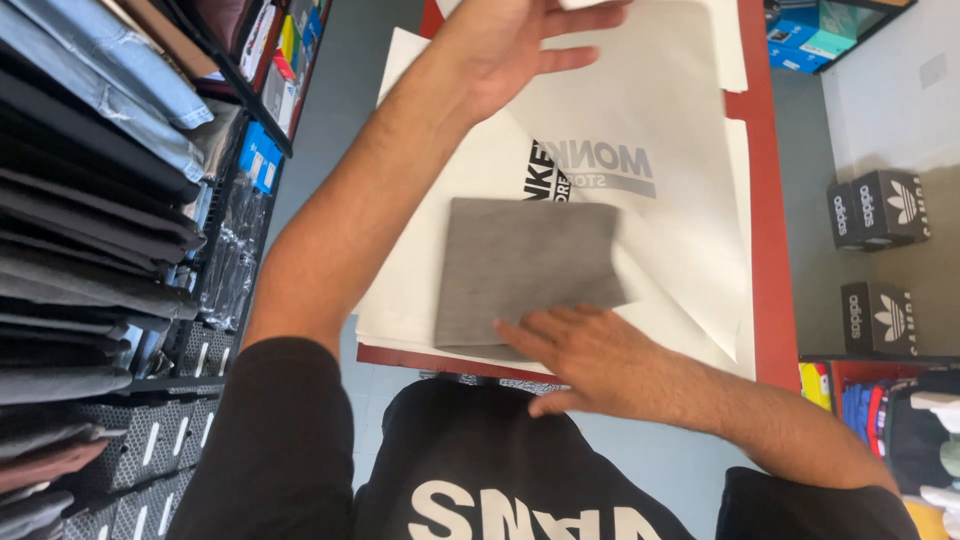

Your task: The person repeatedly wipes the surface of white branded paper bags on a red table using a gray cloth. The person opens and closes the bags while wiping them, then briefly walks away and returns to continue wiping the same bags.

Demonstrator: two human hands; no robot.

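Head view looks down on a red worktop [768, 250] carrying white paper bags [420, 290], with a folded grey cloth [525, 265] lying on them. Beyond the cloth, the left hand [505, 45] lifts a bag's flap [650, 110], fingers spread. The right hand [585, 350] rests flat and open on the cloth's near edge.

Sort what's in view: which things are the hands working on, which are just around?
In hand: folded grey cloth under right hand; white printed sheet lifted by left hand; stack of white sheets; red table.

Lying about: black boxes; shelved folded clothes; blue boxes.
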